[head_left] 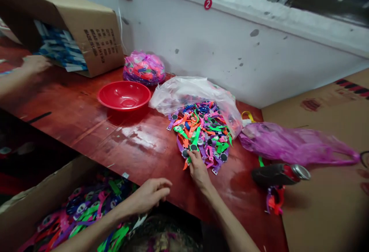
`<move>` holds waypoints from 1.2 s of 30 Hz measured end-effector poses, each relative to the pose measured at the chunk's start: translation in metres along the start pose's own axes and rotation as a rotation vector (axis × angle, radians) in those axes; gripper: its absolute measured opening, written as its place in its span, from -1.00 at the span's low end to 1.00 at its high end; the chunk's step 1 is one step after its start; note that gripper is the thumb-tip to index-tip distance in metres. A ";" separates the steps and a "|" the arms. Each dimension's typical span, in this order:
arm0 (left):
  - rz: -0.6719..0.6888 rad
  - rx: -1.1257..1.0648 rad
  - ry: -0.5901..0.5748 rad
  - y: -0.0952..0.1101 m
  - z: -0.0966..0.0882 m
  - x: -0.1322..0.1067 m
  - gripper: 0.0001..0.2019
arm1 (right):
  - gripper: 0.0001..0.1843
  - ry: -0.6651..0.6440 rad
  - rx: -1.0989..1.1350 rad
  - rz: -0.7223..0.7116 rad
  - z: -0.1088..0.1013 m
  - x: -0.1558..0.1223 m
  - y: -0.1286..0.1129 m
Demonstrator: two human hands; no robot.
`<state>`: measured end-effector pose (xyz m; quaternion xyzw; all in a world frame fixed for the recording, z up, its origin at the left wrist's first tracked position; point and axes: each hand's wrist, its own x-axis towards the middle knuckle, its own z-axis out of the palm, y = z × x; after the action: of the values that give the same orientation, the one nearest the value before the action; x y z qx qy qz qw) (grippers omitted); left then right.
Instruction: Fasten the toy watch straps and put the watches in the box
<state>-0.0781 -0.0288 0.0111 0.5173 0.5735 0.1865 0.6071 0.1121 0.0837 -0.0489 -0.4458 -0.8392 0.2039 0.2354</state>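
A pile of colourful toy wristwatches (207, 129) in purple, green, orange, pink and blue lies on the red table, spilling from a clear plastic bag (187, 88). My right hand (198, 169) is at the pile's near edge, thumb and fingers closed on a wristwatch (193, 147) with a dark round face. Its fingertips partly cover the strap. My left hand (154, 193) hovers by the table's front edge, fingers loosely bent and thumb apart, with nothing seen in it. Below it, an open carton (49, 184) holds many more watches.
A red bowl (124, 96) and a pink bag of watches (144, 67) stand behind. Left is a carton (99, 48) of blue-white packets, with another person's hand (36, 64) beside it. Right are a pink plastic bag (294, 142), a dark bottle (276, 174) and cardboard (325, 206).
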 end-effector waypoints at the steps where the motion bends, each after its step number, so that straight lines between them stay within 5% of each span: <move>1: -0.019 -0.079 0.018 0.003 0.009 0.011 -0.58 | -0.55 0.059 0.075 0.042 -0.002 -0.012 -0.001; 4: 0.106 -0.127 0.192 0.009 0.039 0.038 -0.61 | -0.68 0.217 0.455 0.348 -0.005 -0.035 -0.011; 7: 0.392 0.066 0.426 0.007 0.066 0.053 -0.65 | -0.55 0.259 0.836 0.622 -0.004 -0.041 -0.024; 11: 0.511 0.217 0.543 -0.004 0.072 0.063 -0.59 | -0.49 0.132 1.050 0.536 -0.007 -0.039 -0.039; 17: 0.492 0.114 0.607 -0.011 0.043 0.057 -0.78 | -0.52 -0.111 1.271 0.505 -0.010 -0.039 -0.046; 20: 0.410 0.162 0.655 -0.013 0.030 0.046 -0.75 | -0.56 -0.140 1.139 0.457 -0.004 -0.041 -0.044; 25: 0.421 0.489 0.804 -0.010 -0.004 0.030 -0.59 | -0.65 0.041 0.588 0.394 -0.013 -0.039 -0.040; 29: 0.356 0.221 0.727 0.014 -0.038 0.032 -0.50 | -0.51 0.083 0.215 0.132 -0.012 -0.021 -0.041; 32: 0.402 0.053 0.639 0.036 -0.059 0.036 -0.48 | -0.35 -0.046 -0.018 0.000 0.008 0.000 -0.043; 36: 0.500 -0.111 0.681 0.056 -0.082 0.033 -0.48 | -0.60 -0.187 -0.160 -0.038 0.024 0.017 -0.040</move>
<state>-0.1212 0.0541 0.0575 0.5159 0.5871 0.5190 0.3461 0.0634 0.0740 -0.0425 -0.4260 -0.8795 0.1726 0.1235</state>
